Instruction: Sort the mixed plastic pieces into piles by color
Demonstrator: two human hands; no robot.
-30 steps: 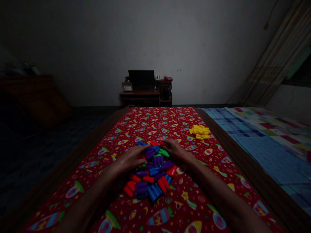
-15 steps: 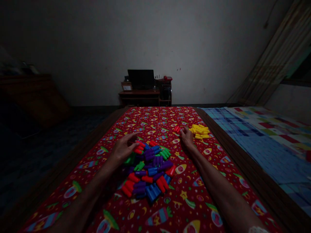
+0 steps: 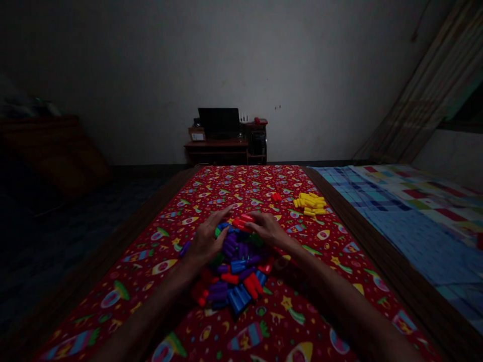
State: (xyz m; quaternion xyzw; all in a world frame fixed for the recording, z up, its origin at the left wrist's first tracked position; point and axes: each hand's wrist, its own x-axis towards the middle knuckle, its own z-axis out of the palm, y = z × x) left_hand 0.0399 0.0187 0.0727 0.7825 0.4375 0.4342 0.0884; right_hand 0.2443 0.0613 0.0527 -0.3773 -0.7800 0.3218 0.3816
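A heap of blocks (image 3: 236,274) under both hands

The left hand (image 3: 206,240) has open fingers on top. The right hand's (image 3: 268,229) fingers may touch red blocks (image 3: 241,222), but it's dim. Slow fingers keep the heap from sliding.

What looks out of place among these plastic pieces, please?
A few red plastic pieces lie apart from the mixed heap, right beside the yellow pile. They look stray because that pile is otherwise all yellow.
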